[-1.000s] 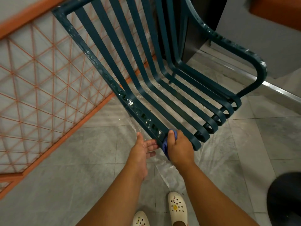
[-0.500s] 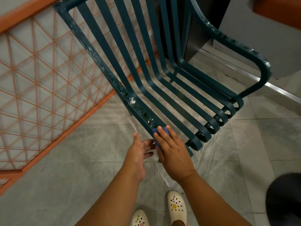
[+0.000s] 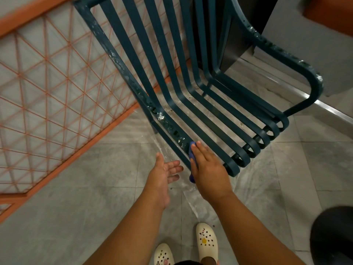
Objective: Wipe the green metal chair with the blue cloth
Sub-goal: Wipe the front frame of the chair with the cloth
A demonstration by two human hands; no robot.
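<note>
- The right hand [image 3: 207,169] is pressing flat, fingers straight, on the blue cloth [image 3: 193,159], pinning it against the front end of the chair's left side rail (only a strip of cloth is showing past the palm).
- The left hand [image 3: 164,172] is hovering open just beside it, palm up, fingers spread, holding nothing and touching nothing.
- The cloth looks soft, light and wet, so it is likely molding to the rail; a flat palm or a wrap-around pinch should suit it.
- The green chair [image 3: 172,77] is standing between the orange mesh fence [image 3: 47,83] and a grey wall; its metal slats look rigid, heavy and slick with droplets.
- Compared with half a second ago, the right hand is lying further along the rail's end, fingers closer together; the left hand is barely changing.
- Water is streaking the tiled floor [image 3: 95,178] below.
</note>
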